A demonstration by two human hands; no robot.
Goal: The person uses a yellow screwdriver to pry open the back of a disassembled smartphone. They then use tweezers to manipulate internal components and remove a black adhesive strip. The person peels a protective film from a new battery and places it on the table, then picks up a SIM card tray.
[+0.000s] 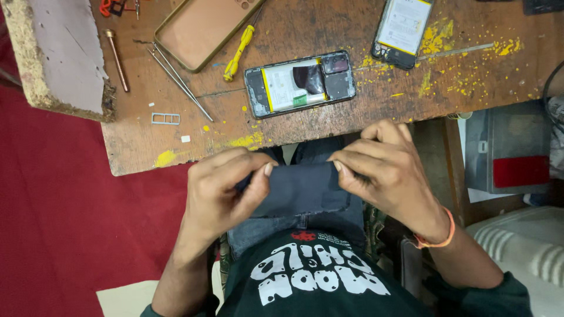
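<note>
Head view: left hand [226, 188] and right hand [385, 170] both pinch a dark flat panel [302, 189], fingers closed on its left and right edges, held over the lap just below the table [135, 144] edge. On the table beyond: opened phone [299, 83] with its insides showing, yellow screwdriver [238, 54], tweezers [179, 82], phone case [202, 29], second phone [402, 29].

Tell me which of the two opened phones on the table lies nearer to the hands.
The one lying crosswise near the table's front edge; the other lies farther back.
</note>
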